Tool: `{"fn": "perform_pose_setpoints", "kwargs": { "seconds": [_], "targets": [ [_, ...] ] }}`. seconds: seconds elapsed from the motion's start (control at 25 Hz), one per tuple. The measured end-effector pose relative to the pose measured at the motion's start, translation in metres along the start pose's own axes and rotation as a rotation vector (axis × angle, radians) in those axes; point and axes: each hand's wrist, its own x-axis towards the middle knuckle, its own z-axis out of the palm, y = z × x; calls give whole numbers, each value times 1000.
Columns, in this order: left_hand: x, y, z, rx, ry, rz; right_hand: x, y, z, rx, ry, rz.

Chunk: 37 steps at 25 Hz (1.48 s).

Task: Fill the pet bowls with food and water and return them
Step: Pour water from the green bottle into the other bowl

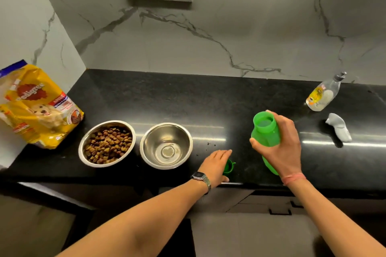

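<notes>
R hand point(279, 148) grip wraps green bottle point(266, 133), base hidden. L hand point(216, 166) grip covers green cap point(228, 166) at bench point(208, 100) front edge; closure unclear. Free bench at 12 o'clock of empty bowl point(166, 145).

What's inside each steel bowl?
The left bowl holds brown kibble; its bottom is covered. The right bowl shows only bare metal bottom; whether clear water lies there cannot be told.

Right hand point(281, 148) grips open green bottle point(265, 131); left hand point(216, 166) covers cap point(228, 166).
</notes>
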Motion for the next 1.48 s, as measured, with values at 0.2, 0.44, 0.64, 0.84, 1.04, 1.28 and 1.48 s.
{"fn": "perform_pose_setpoints", "kwargs": {
  "seconds": [0.2, 0.44, 0.64, 0.84, 1.04, 1.28, 1.48],
  "targets": [
    [-59, -11, 6, -239, 218, 52, 5, -24, 24, -100, -122, -58],
    [-156, -80, -4, -765, 231, -484, 10, -58, 61, -172, -274, -216],
    [-167, -110, -43, -1311, 466, -815, 8, -80, 92, -279, -400, -353],
    [-159, -112, -72, -1449, 500, -842, 8, -91, 111, -405, -503, -419],
    [-151, -112, -81, -1463, 531, -871, 8, -94, 121, -523, -582, -419],
    [-142, -113, -82, -1554, 574, -913, 8, -97, 128, -633, -626, -414],
    [-139, -115, -80, -1604, 600, -917, 10, -95, 130, -695, -674, -422]
  ]
}}
